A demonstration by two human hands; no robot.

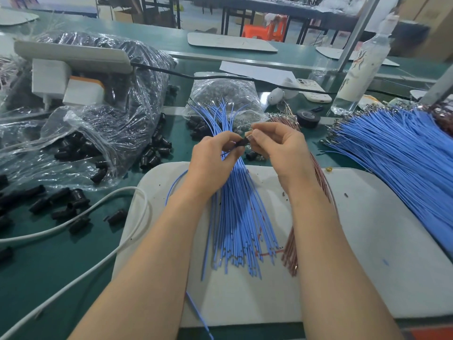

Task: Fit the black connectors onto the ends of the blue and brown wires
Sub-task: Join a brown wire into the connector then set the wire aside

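We're mid-fit at the white mat's (367, 241) 12 o'clock: left hand (215, 155) pinches a small black plastic connector (241, 142), right hand (279, 146) pinches a metal-tipped wire end (250, 138) just beside it, so next we'd align and push home.

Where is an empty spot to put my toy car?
Best spot: the right part of the white mat, between the brown wires and the big blue wire pile. A smaller bare green patch lies between the loops of the white cable, lower left. The left side is crowded with loose black connectors and plastic bags.
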